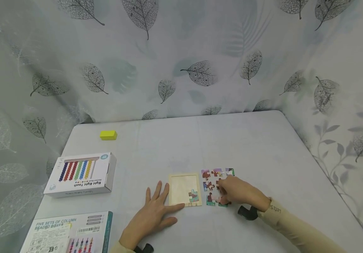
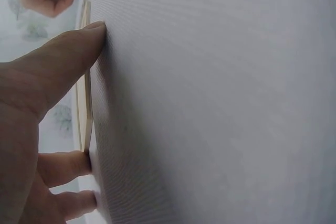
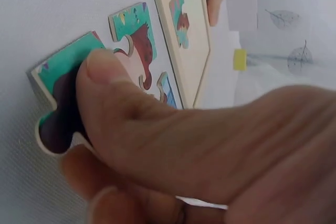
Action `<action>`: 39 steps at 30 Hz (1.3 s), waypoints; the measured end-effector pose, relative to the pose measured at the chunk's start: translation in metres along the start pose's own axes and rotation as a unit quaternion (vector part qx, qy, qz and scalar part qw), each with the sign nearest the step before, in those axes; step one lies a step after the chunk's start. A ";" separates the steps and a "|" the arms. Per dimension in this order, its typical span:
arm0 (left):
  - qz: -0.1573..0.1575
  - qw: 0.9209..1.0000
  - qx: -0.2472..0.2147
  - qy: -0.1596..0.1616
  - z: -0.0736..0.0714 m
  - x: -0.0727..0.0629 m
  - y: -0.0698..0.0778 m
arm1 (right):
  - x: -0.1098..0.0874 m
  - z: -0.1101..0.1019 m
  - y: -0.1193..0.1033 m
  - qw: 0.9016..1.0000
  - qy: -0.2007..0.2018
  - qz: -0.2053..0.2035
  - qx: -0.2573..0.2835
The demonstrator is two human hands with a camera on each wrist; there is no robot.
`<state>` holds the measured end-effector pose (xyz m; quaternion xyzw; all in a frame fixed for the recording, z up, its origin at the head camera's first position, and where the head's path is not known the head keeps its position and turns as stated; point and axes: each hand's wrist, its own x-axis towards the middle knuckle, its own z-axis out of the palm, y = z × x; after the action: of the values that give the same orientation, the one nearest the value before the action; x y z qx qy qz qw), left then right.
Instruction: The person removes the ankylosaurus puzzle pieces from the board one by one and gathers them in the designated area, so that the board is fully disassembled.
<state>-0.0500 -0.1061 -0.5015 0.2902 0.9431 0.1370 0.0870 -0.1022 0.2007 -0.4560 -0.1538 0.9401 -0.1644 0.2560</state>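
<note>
My left hand lies spread beside a shallow wooden puzzle tray, its thumb and a fingertip at the near and left rim. One jigsaw piece sits in the tray's near right corner. Right of the tray, several loose jigsaw pieces are laid out in rows. Over them, my right hand pinches a teal and dark brown jigsaw piece, thumb on its printed face and fingers curled at its edge. In the right wrist view, another jigsaw piece lies between that one and the tray.
On the left of the white table are a white bead-toy box and, nearer, a second box with a teal side. A yellow block stands near the far left edge. Leaf-patterned cloth hangs around the table.
</note>
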 end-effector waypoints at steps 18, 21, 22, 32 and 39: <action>0.000 1.000 -0.010 0.001 -0.006 0.002 0.000 | 0.005 0.000 0.001 0.999 0.050 -0.015 -0.015; 0.000 1.000 -0.012 -0.004 -0.005 0.002 0.000 | 0.005 -0.002 -0.003 0.998 0.055 -0.035 -0.014; 0.000 1.000 -0.012 -0.005 -0.004 0.002 0.000 | 0.005 -0.002 -0.005 0.997 0.059 -0.046 -0.013; 0.001 1.000 -0.010 -0.003 -0.002 0.001 0.000 | 0.016 0.000 -0.030 0.989 0.107 -0.096 -0.033; 0.000 1.000 -0.003 -0.006 0.000 0.000 -0.001 | 0.025 0.006 -0.040 0.978 0.124 -0.154 -0.063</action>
<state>-0.0502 -0.1071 -0.5015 0.2910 0.9421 0.1380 0.0932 -0.1110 0.1540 -0.4559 -0.2907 0.9381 -0.1603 0.0987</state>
